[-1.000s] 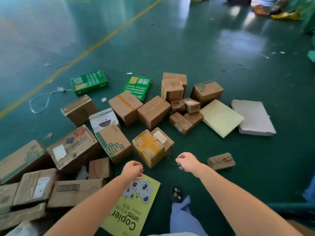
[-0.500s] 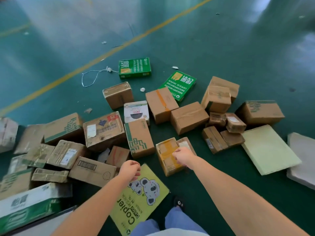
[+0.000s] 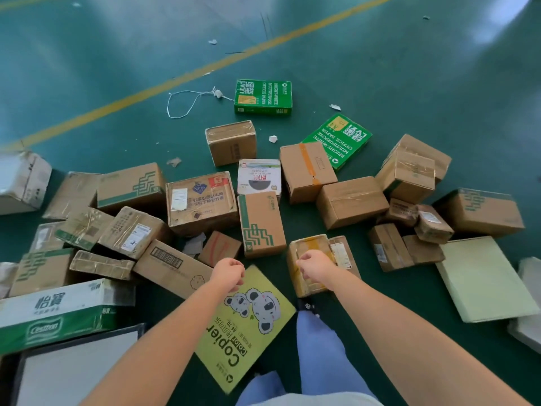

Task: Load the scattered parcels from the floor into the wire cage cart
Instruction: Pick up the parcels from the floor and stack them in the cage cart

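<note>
head view: right hand (image 3: 314, 266) hangs over the yellow-taped box (image 3: 307, 259) lying on the green floor (image 3: 409, 68), fingers curled, not clearly gripping it. left hand (image 3: 229, 273), loosely curled and holding nothing, is just beside. the box's long axis runs away from the person; the right hand is nearer. no cart visible.

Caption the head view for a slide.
Both hands reach toward a yellow-taped box among parcels scattered on a green floor.
</note>
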Tool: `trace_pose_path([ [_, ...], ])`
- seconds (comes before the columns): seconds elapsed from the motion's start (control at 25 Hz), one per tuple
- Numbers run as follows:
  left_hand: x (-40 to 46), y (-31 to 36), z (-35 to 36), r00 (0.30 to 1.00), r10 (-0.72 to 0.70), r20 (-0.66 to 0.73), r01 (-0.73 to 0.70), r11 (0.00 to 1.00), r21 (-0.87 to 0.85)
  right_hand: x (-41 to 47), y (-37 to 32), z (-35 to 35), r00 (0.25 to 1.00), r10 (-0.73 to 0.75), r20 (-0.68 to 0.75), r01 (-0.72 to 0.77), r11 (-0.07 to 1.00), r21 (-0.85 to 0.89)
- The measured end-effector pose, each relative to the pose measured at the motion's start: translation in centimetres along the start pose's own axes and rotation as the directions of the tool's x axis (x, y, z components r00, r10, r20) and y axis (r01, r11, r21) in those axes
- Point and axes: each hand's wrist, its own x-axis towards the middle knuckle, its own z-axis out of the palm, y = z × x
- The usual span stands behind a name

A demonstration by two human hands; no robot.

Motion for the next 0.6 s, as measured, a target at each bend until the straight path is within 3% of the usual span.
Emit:
trace_pose_path([
  [0.28,5.9,3.7,1.0,0.997,-0.057,-0.054,0.053,0.996,-0.078,7.9,-2.9,-0.3,0.997,-0.027,0.076,0.034,0.994,-0.102],
  [0.6,25.7,4.2,8.6,0.983,-0.154,-0.104,0.144,0.985,-0.094,29.7,-2.0,1.2,0.985,-0.013,0.173,0.043,0.984,-0.172],
])
